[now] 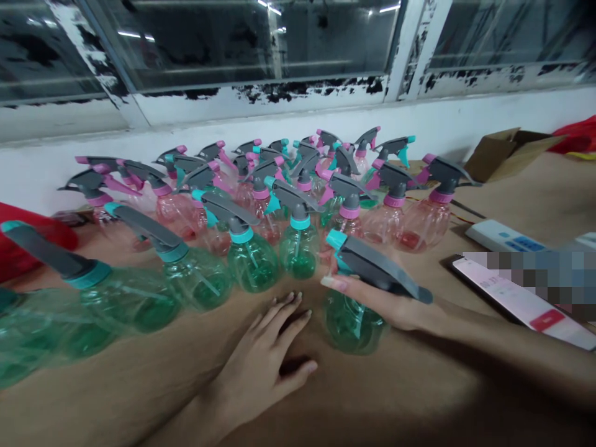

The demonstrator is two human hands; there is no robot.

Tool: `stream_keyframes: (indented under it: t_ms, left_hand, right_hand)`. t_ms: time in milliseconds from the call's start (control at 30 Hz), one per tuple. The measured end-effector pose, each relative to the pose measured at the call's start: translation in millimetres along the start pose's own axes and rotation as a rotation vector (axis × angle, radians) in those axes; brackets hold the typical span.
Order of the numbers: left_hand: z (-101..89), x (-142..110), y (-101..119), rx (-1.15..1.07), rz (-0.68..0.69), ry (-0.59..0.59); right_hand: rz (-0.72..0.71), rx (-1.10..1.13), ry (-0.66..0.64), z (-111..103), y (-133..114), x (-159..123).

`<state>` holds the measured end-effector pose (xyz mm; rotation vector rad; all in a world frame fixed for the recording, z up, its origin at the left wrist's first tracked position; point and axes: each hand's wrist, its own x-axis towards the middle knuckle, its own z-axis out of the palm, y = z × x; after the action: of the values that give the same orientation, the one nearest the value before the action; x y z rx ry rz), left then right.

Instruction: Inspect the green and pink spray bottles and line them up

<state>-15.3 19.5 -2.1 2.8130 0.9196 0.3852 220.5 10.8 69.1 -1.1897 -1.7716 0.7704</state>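
My right hand (382, 301) grips a green spray bottle (356, 326) by its neck, just under the grey and teal trigger head. The bottle stands upright or nearly so, close above or on the brown tabletop (321, 397); which of these I cannot tell. My left hand (267, 354) rests palm down on the tabletop, fingers spread and holding nothing. Just beyond its fingertips stand two more green spray bottles, a nearer one (254, 261) and one to its right (300, 248). Further green bottles (198, 276) line up toward the left.
Behind the green row are several pink spray bottles (426, 220) mixed with green ones, up against the white wall (433, 118). At right lie a phone (516, 292) and a white device (498, 236). A cardboard box (507, 152) sits far right, and red material (32, 242) at left.
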Motion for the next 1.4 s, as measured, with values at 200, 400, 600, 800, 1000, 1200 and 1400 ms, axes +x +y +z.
stream_keyframes:
  t_ms: [200,400,600,800,1000,1200,1400]
  left_hand:
    - [0.0,0.0,-1.1,0.008,0.013,0.001]
    - [0.0,-0.3,-0.7,0.055,0.011,-0.029]
    - [-0.3,-0.9,-0.8,0.081,0.022,-0.032]
    - [1.4,-0.5,-0.9,0.089,0.029,-0.021]
    - [2.5,-0.7,-1.9,0.077,0.041,-0.003]
    - [0.4,-0.3,-0.6,0.084,0.041,-0.010]
    - [0.4,-0.6,-0.9,0.095,0.034,-0.003]
  right_hand:
    - [-0.063,0.056,0.065,2.8,-1.0,0.5]
    - [-0.085,0.080,0.057,3.5,2.7,-0.2]
    - [-0.077,0.074,0.050,1.5,-0.7,1.3]
    - [-0.066,0.115,0.049,1.3,-2.2,1.7]
    - [-0.055,0.121,0.039,0.9,-2.8,1.6]
    - [-0.074,0.071,0.052,-0.6,-6.1,2.6]
    - [-0.062,0.004,0.042,-2.8,-3.8,1.1]
